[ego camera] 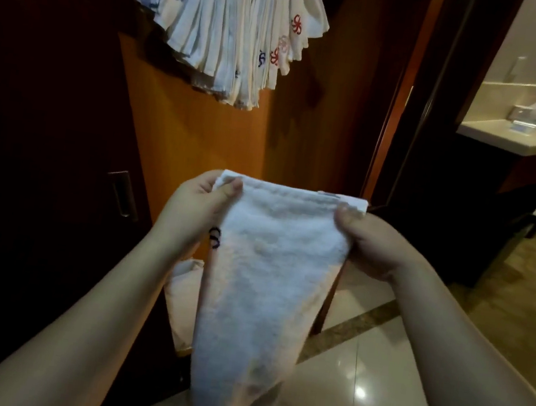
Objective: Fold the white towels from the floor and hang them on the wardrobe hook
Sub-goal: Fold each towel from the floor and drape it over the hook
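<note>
Dark wardrobe door [50, 103] w/ recessed handle [122, 194] at far left. Left hand [195, 208] pinches top-left corner of white towel [267, 271], thumb on front. Towel held up at chest level, top edge taut btwn both hands, rest hangs down in a narrowing strip; dark blue embroidery near left edge. Above: bundle of hung towels [229, 25] fanned out vs. orange wood panel [201, 131]. Right hand [369, 243] pinches top-right corner. More white cloth [181, 294] lower, behind towel. Far right: pale countertop [523, 139].
</note>
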